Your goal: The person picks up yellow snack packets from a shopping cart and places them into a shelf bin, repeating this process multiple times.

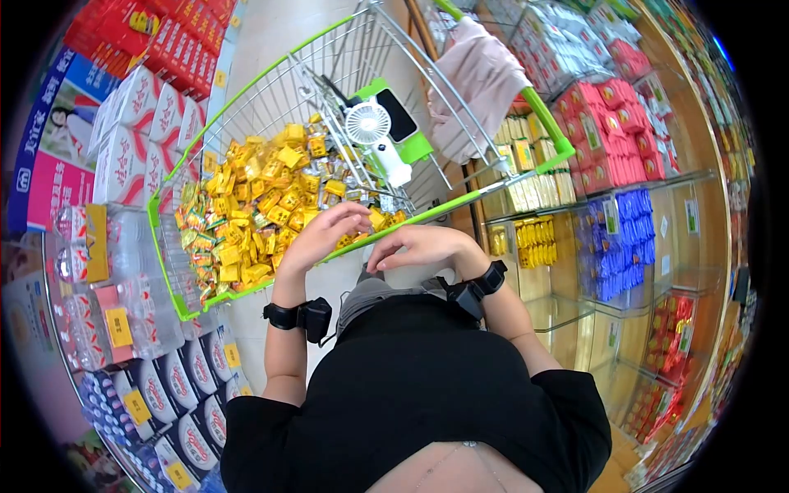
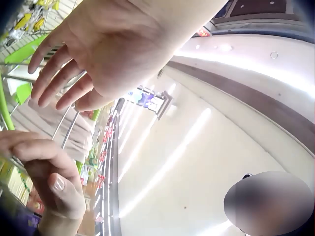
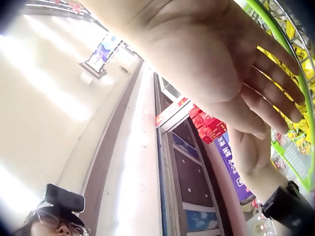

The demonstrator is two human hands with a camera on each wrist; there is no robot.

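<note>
Both of my hands are empty, held just in front of my body at the near side of a shopping cart with a green rim (image 1: 154, 215). The left hand (image 1: 329, 234), fingers loosely bent, overlaps the near rail in the head view; its bare palm (image 2: 110, 54) shows in the left wrist view. Beside it, the right hand (image 1: 423, 246) hangs from a bent wrist with relaxed fingers. In the right wrist view, its palm (image 3: 206, 59) holds nothing. A large heap of small yellow-wrapped packets (image 1: 255, 193) lies in the cart, left of and beyond the hands.
A white handheld fan (image 1: 367, 123) and a black-screened device (image 1: 400, 117) sit at the cart's green panel. Pink cloth (image 1: 477, 74) hangs over its right side. Shelves with blue packets (image 1: 629, 234) stand right; boxes (image 1: 136, 164) and bottles (image 1: 152, 316) are stacked left.
</note>
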